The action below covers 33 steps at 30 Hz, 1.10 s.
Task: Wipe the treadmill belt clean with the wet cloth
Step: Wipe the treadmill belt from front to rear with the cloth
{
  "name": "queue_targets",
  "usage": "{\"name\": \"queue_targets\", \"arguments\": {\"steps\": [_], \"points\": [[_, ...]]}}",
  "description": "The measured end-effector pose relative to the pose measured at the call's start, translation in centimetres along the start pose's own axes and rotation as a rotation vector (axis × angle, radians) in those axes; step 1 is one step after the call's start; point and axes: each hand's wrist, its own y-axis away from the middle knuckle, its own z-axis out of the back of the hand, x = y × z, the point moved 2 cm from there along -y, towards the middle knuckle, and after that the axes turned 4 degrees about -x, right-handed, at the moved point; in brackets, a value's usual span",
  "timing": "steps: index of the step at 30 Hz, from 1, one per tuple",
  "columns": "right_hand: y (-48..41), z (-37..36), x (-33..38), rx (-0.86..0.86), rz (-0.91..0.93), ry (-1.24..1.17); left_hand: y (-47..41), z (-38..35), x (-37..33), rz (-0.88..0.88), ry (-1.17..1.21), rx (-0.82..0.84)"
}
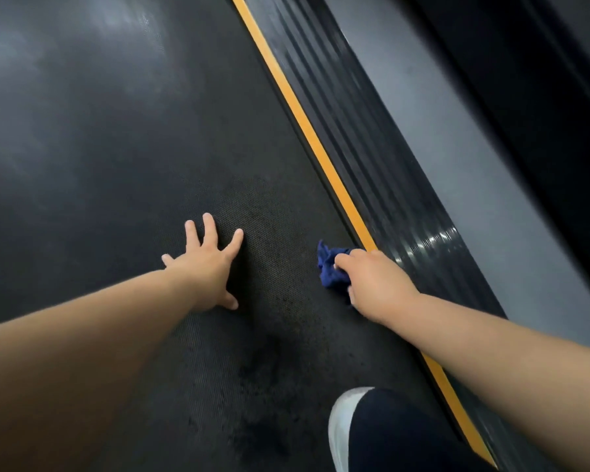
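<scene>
- Right hand (375, 287) grips the blue cloth (331, 270) in a bunch, down on the belt. Left hand (205, 267) lies flat at its 9 o'clock, fingers spread, holding nothing.
- Treadmill belt (116, 131) runs roughly 5 to 11 o'clock, and most of it lies toward 11.
- Yellow edge strip (321, 155) follows the same line, just beside the cloth.
- Cloth pokes out at the right hand's 10 o'clock, so I'd guess the next stroke goes toward 11.

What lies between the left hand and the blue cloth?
Only bare, textured belt lies between the left hand and the cloth, as the head view shows.
</scene>
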Motion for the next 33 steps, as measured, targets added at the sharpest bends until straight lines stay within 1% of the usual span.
{"name": "queue_targets", "arguments": {"steps": [1, 3, 4, 5, 6, 8, 11, 12, 15, 17, 19, 21, 22, 23, 24, 25, 26, 28, 30, 31, 33], "points": [[0.1, 0.4, -0.2, -0.033, -0.016, -0.040, 0.0, 0.0, -0.1, -0.005, -0.005, -0.003], [-0.6, 1.4, -0.3, -0.199, -0.031, -0.096, 0.0, -0.2, -0.2, -0.003, -0.009, -0.017], [-1.2, 1.8, -0.2, -0.272, -0.035, -0.091, 0.0, -0.4, -0.3, 0.005, -0.012, -0.022], [-1.9, 1.9, 0.0, -0.309, -0.045, -0.065, -0.1, -0.5, -0.3, 0.011, -0.021, -0.032], [-2.4, 1.7, 0.5, -0.302, -0.063, -0.022, -0.2, -0.5, -0.2, 0.011, -0.036, -0.044], [-3.3, 0.8, 1.7, -0.217, -0.093, 0.074, -0.3, 0.0, 0.3, -0.016, -0.048, -0.050], [-3.3, 0.1, 3.3, -0.147, -0.126, 0.039, -0.1, 0.3, 2.5, -0.076, -0.083, -0.081], [-3.0, -0.1, 3.9, -0.134, -0.103, 0.016, 0.3, -0.1, 3.3, -0.079, -0.091, -0.087], [-1.7, -1.4, 6.4, -0.059, 0.045, -0.023, 1.3, -1.7, 4.9, -0.078, -0.096, -0.054], [-1.4, -1.6, 6.8, -0.018, 0.091, -0.079, 1.8, -2.1, 4.9, -0.063, -0.062, -0.049], [-1.2, -0.5, 5.8, 0.008, 0.078, -0.243, 2.3, -1.5, 3.8, -0.064, 0.012, -0.110], [-0.6, 1.3, 4.2, -0.031, 0.059, -0.409, 3.3, -0.8, 1.4, -0.151, 0.051, -0.262], [-0.2, 2.1, 3.0, -0.083, 0.032, -0.419, 3.8, -1.0, -0.3, -0.220, 0.055, -0.355], [0.2, 2.8, 1.7, -0.150, 0.001, -0.356, 4.4, -1.4, -2.1, -0.275, 0.067, -0.436], [0.8, 3.1, 0.3, -0.211, -0.034, -0.251, 4.8, -2.0, -4.0, -0.302, 0.088, -0.484], [1.4, 3.4, -1.1, -0.238, -0.068, -0.140, 5.0, -2.7, -5.7, -0.308, 0.113, -0.499], [2.0, 3.5, -2.3, -0.222, -0.092, -0.038, 4.8, -3.5, -7.3, -0.298, 0.148, -0.496], [2.9, 2.9, -4.3, -0.085, -0.099, 0.151, 3.9, -5.1, -9.5, -0.243, 0.253, -0.475], [3.1, 2.1, -5.8, 0.064, -0.129, 0.258, 2.5, -5.4, -10.9, -0.189, 0.347, -0.514], [3.0, 1.7, -6.2, 0.107, -0.160, 0.265, 1.7, -5.2, -11.4, -0.198, 0.331, -0.547], [2.4, 0.4, -6.4, 0.132, -0.212, 0.224, -0.1, -4.4, -12.1, -0.312, 0.228, -0.579]]}}
